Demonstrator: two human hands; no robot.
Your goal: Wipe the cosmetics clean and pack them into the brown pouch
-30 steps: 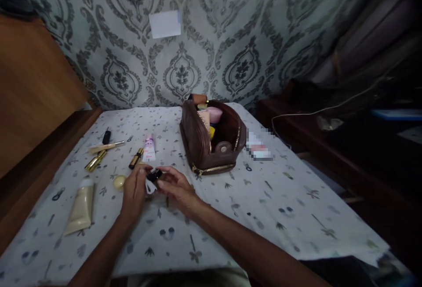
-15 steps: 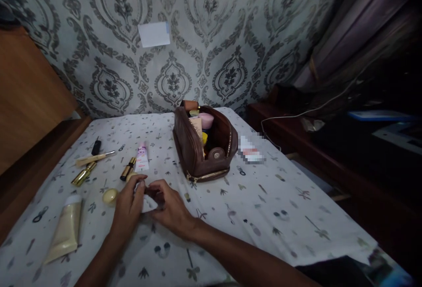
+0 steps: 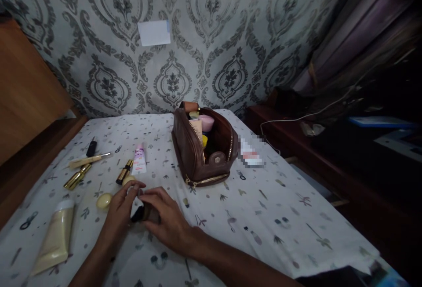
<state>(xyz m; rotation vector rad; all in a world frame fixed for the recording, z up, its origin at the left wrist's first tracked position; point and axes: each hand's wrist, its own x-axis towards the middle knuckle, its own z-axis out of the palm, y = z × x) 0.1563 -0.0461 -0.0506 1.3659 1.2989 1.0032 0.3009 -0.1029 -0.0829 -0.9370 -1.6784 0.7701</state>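
Observation:
My left hand [image 3: 120,208] is closed round a small white-and-black item [image 3: 136,211] low over the near part of the table; its kind I cannot make out. From the right, my right hand [image 3: 169,221] curls its fingers onto the same item, hiding part of it. Just beyond the fingers lie a pale yellow round piece [image 3: 128,179], a black-and-gold small bottle [image 3: 124,172] and a pink-and-white tube [image 3: 139,159]. Another yellow round piece [image 3: 104,201] rests left of my left hand. An unzipped brown leather bag [image 3: 187,146] stands past my right hand, with cosmetics inside.
On the left lie a large cream tube [image 3: 55,238], a gold tube [image 3: 77,177], a brush [image 3: 89,160] and a black small item [image 3: 92,147]. Right of the bag is a blurred-out packet [image 3: 251,153]. A patterned cloth [image 3: 270,252] covers the table; a wooden cabinet [image 3: 29,89] borders its left.
The item between my hands has turned: a black part now shows below its white part. Both hands have shifted slightly down, and the view has tilted a little.

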